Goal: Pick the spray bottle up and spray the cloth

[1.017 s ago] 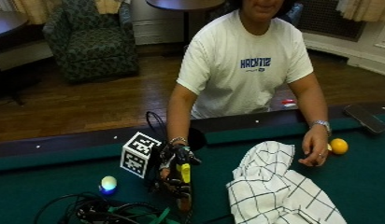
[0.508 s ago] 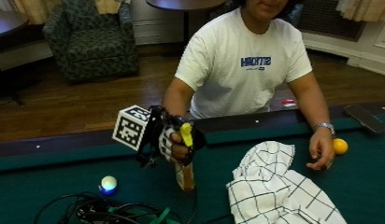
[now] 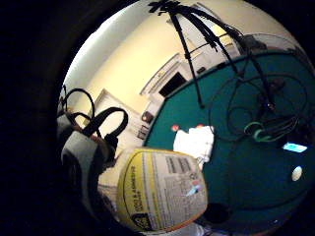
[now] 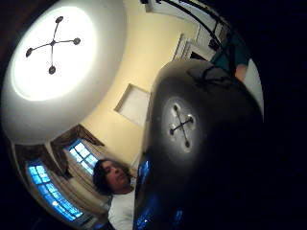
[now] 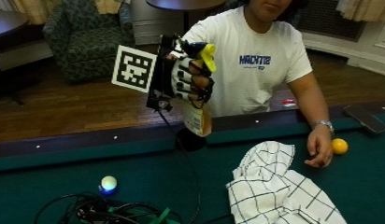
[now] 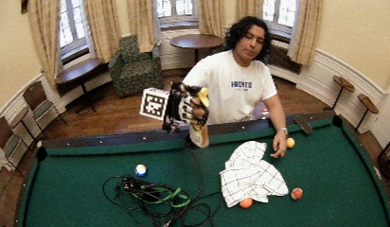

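Yellow-nozzled spray bottle with orange label [image 5: 198,116] upright, raised above green felt table [image 5: 149,172], gripped by gloved right hand [image 5: 189,77]. White checked cloth [image 5: 276,186] lies low, toward bare hand [image 5: 318,151]. Nozzle needs aiming down that way.

Before you: a green-felt pool table [image 6: 346,179]. On it, a blue-and-white ball [image 5: 108,183] beside a tangle of black cables [image 6: 154,198]; a yellow ball [image 5: 339,146] near the far rail; two orange balls [image 6: 245,203] toward the near side. Beyond it, a green armchair [image 6: 135,64] and round wooden table [image 6: 196,41].
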